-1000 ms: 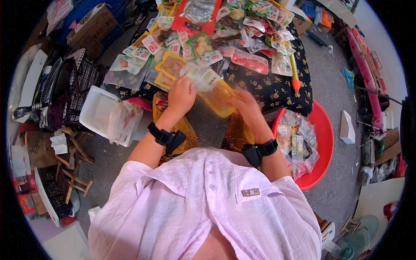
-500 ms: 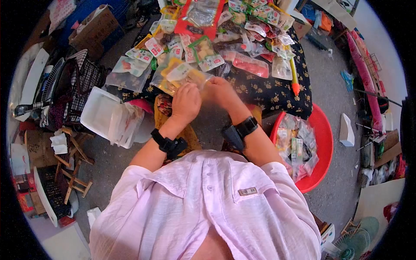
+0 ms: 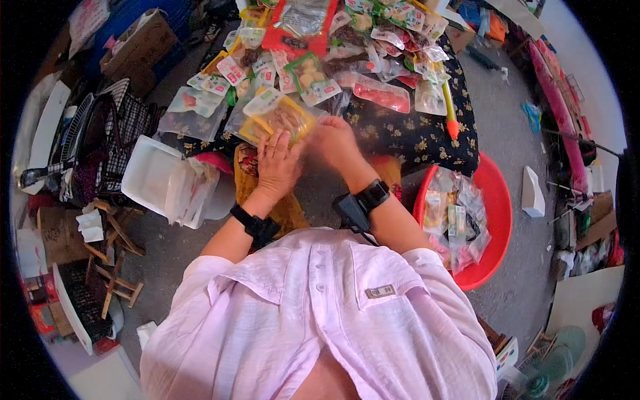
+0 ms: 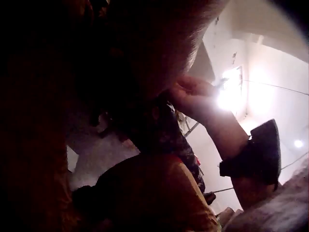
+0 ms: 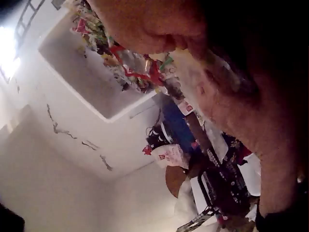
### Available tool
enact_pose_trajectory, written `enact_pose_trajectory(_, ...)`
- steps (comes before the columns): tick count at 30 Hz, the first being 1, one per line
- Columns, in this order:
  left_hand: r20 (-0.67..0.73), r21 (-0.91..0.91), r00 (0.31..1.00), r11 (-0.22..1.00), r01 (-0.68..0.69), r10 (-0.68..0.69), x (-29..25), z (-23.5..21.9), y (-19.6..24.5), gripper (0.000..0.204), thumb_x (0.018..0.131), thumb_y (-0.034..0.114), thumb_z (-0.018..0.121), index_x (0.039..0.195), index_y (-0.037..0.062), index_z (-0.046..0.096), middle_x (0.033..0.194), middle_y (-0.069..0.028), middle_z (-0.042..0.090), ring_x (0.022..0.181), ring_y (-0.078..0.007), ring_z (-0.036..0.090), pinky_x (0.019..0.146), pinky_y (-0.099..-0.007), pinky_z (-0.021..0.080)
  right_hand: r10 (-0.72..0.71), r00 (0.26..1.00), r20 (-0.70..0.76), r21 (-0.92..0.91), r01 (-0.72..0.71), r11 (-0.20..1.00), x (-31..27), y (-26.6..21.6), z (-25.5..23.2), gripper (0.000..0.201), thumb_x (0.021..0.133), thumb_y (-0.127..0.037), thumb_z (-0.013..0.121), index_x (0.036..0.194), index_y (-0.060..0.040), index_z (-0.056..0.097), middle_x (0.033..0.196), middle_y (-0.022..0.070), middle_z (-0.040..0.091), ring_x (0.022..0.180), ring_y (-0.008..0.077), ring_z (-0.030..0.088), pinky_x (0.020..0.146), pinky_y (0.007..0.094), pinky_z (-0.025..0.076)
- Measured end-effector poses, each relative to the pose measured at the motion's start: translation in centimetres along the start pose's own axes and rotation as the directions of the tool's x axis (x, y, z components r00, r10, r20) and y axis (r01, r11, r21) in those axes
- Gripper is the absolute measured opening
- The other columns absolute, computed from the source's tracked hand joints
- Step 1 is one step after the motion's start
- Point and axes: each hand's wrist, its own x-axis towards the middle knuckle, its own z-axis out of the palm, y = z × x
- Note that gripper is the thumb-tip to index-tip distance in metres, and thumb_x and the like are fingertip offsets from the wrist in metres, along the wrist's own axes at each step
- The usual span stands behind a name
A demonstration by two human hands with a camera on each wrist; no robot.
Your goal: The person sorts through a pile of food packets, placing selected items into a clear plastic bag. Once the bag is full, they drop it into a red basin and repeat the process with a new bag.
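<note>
The work in hand appears to be the handling of one yellow-edged packet (image 3: 291, 119), which lies at the near edge of the table, between the person and the far pile of packets (image 3: 393, 40). The left hand (image 3: 277, 165) has its fingers rather straight and a little spread, touching the near side of this packet. The right hand (image 3: 335, 143) is curled close at the packet's right end, but it is blurred, so I cannot tell surely whether it pinches the film. In my judgement, the next move calls for a steady left hand and a sure hold of the slippery edge by the right fingers. The packet is flat and glossy, with brown pieces showing inside and a pale label at its far end; clear film shows around it, and I cannot tell whether this is a separate bag. Beneath is a dark cloth (image 3: 432, 145) with small pale flowers, soft looking. To the right stands a round red tub (image 3: 501, 233), smooth, holding crumpled clear packets (image 3: 457, 230). To the left is a white rectangular box (image 3: 141, 170) with thin, wrinkled clear bags (image 3: 192, 190) at its right side.
</note>
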Motion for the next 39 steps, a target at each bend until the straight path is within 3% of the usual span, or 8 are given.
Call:
enact_pose_trajectory(11, -0.151, -0.399, 0.980, 0.915, 0.057, -0.127, 4.6, -4.9, -3.5, 0.013, 0.076, 0.009, 0.048, 0.087, 0.0033, 0.052, 0.093, -0.0128, 0.052, 0.091, -0.0303, 0.047, 0.081, -0.0367, 0.036, -0.183, 0.981, -0.064, -0.311, 0.155, 0.938, -2.5, -5.1, 0.4, 0.017, 0.074, -0.005, 0.050, 0.090, -0.0020, 0.047, 0.078, 0.0061, 0.053, 0.068, 0.0138, 0.053, 0.058, 0.0244, 0.043)
enact_pose_trajectory(15, 0.149, -0.577, 0.914, 0.718, 0.389, -0.377, 7.3, -8.5, -6.1, 0.021, 0.083, 0.017, 0.043, 0.095, 0.0017, 0.051, 0.089, -0.0060, 0.055, 0.086, -0.0158, 0.050, 0.079, -0.0280, 0.037, -0.283, 0.959, -0.002, -0.307, 0.269, 0.913, -3.5, -6.8, 0.6, 0.016, 0.075, -0.006, 0.050, 0.089, -0.0013, 0.048, 0.080, 0.0056, 0.053, 0.069, 0.0140, 0.053, 0.059, 0.0254, 0.043)
enact_pose_trajectory(19, 0.198, -0.778, 0.908, 0.505, 0.375, -0.369, 8.8, -10.8, -6.9, 0.019, 0.082, 0.015, 0.044, 0.090, 0.0010, 0.054, 0.085, -0.0044, 0.055, 0.080, -0.0137, 0.051, 0.073, -0.0253, 0.039, -0.373, 0.927, 0.043, -0.378, 0.361, 0.853, -5.0, -8.4, 0.9, 0.021, 0.075, -0.009, 0.052, 0.093, 0.0004, 0.048, 0.082, 0.0065, 0.052, 0.074, 0.0157, 0.052, 0.064, 0.0266, 0.043)
enact_pose_trajectory(23, 0.309, -0.621, 0.932, 0.701, 0.350, -0.191, 8.7, -14.2, -2.7, 0.016, 0.079, 0.012, 0.048, 0.089, -0.0004, 0.054, 0.087, -0.0041, 0.055, 0.082, -0.0105, 0.049, 0.075, -0.0223, 0.037, -0.680, 0.580, 0.449, -0.718, 0.687, 0.113, -7.7, -9.9, 1.6, 0.040, 0.068, -0.010, 0.061, 0.103, 0.0003, 0.045, 0.097, 0.0102, 0.050, 0.088, 0.0213, 0.050, 0.076, 0.0287, 0.041)
enact_pose_trajectory(25, 0.425, -0.679, 0.861, 0.531, 0.507, -0.279, 7.8, -14.3, 0.5, 0.015, 0.079, 0.011, 0.048, 0.087, -0.0003, 0.054, 0.091, -0.0073, 0.055, 0.085, -0.0127, 0.049, 0.076, -0.0242, 0.037, -0.638, 0.363, 0.679, -0.603, 0.772, -0.202, -10.2, -11.6, 3.0, 0.047, 0.060, -0.014, 0.066, 0.100, -0.0017, 0.046, 0.099, 0.0153, 0.049, 0.092, 0.0284, 0.048, 0.079, 0.0361, 0.037)
enact_pose_trajectory(26, 0.457, -0.728, 0.868, 0.480, 0.490, -0.193, 7.0, -13.9, 1.1, 0.015, 0.080, 0.011, 0.047, 0.086, -0.0002, 0.054, 0.092, -0.0091, 0.054, 0.086, -0.0146, 0.049, 0.077, -0.0256, 0.037, -0.465, 0.545, 0.698, -0.688, 0.691, -0.223, -11.8, -12.3, 3.7, 0.046, 0.057, -0.016, 0.066, 0.097, -0.0029, 0.047, 0.095, 0.0131, 0.050, 0.090, 0.0277, 0.048, 0.075, 0.0361, 0.037)
enact_pose_trajectory(29, 0.497, -0.837, 0.867, 0.289, 0.465, 0.046, 6.0, -12.9, 3.7, 0.015, 0.081, 0.011, 0.046, 0.088, -0.0001, 0.053, 0.095, -0.0129, 0.053, 0.089, -0.0191, 0.049, 0.079, -0.0295, 0.036, -0.180, 0.700, 0.691, -0.718, 0.639, -0.275, -14.1, -12.1, 3.4, 0.017, 0.064, -0.018, 0.054, 0.074, -0.0046, 0.050, 0.071, 0.0092, 0.052, 0.071, 0.0259, 0.053, 0.061, 0.0353, 0.041)
enact_pose_trajectory(39, 0.655, -0.756, 0.734, 0.182, 0.629, 0.180, 5.2, -7.7, 5.6, 0.018, 0.080, 0.010, 0.046, 0.095, -0.0007, 0.049, 0.096, -0.0093, 0.052, 0.088, -0.0152, 0.049, 0.079, -0.0264, 0.037, -0.300, 0.823, 0.482, -0.869, 0.493, -0.044, -20.4, -13.0, -5.6, 0.011, 0.071, -0.014, 0.049, 0.071, -0.0032, 0.049, 0.064, 0.0120, 0.048, 0.062, 0.0278, 0.050, 0.055, 0.0357, 0.039)
